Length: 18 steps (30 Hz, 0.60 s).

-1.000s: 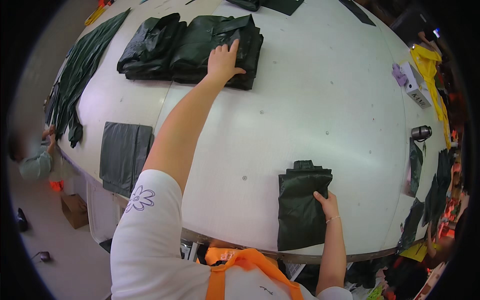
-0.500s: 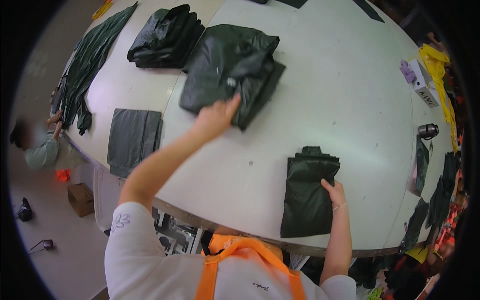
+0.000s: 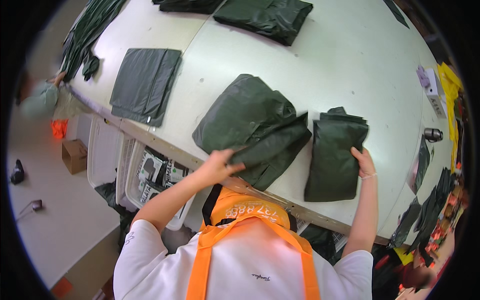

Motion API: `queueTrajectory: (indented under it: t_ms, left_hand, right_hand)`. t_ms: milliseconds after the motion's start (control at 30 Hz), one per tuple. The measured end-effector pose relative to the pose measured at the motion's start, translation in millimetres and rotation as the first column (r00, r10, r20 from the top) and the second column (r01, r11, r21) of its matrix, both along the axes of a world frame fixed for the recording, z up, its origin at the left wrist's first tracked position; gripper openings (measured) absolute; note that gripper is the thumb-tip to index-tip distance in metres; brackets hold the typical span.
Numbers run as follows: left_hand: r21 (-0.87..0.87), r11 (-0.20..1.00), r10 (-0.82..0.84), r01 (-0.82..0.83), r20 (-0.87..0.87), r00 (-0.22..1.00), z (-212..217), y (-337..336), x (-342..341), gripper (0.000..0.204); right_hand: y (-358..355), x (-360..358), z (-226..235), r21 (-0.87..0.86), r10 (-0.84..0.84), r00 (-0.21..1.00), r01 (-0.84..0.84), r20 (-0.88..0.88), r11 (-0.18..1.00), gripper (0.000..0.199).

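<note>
A dark green coated-fabric garment [image 3: 245, 112] lies loosely folded near the front edge of the table. My left hand [image 3: 223, 166] is closed on its near flap, slightly blurred. To its right is a neatly folded dark green garment bundle [image 3: 337, 160], with layered ends at the top. My right hand [image 3: 365, 162] grips the bundle's right edge, thumb on top and the other fingers mostly hidden. A flat, greyish-green folded piece [image 3: 145, 85] rests on the table to the left.
Folded dark green garments [image 3: 270, 17] are at the far side. A long green garment [image 3: 92, 32] lies far left, near a co-worker [image 3: 42, 95]. Below the table edge is a white plastic bin [image 3: 132, 182] with packages. A metal flask [image 3: 433, 134] and white box [image 3: 434, 92] are at right.
My left hand has drawn the loose garment from the far pile toward me, beside the bundle. My right hand stays on the bundle. The view has shifted, moving the table upward.
</note>
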<state>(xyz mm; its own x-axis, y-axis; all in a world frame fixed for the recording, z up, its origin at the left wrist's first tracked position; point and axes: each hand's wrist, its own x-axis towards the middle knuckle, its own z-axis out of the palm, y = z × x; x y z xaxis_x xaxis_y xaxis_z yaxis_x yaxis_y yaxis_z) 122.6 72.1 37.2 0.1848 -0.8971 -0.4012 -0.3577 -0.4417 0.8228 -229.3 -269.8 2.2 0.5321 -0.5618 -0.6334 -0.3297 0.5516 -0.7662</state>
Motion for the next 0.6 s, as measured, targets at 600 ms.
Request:
queueTrajectory:
  t_ms: [600]
  left_hand:
    - [-0.220, 0.287, 0.201, -0.932, -0.938, 0.283, 54.7, 18.7, 167.7, 0.044]
  right_hand:
    - [101.9, 325.8, 6.9, 0.056, 0.638, 0.753, -0.639, -0.161, 0.767, 0.055]
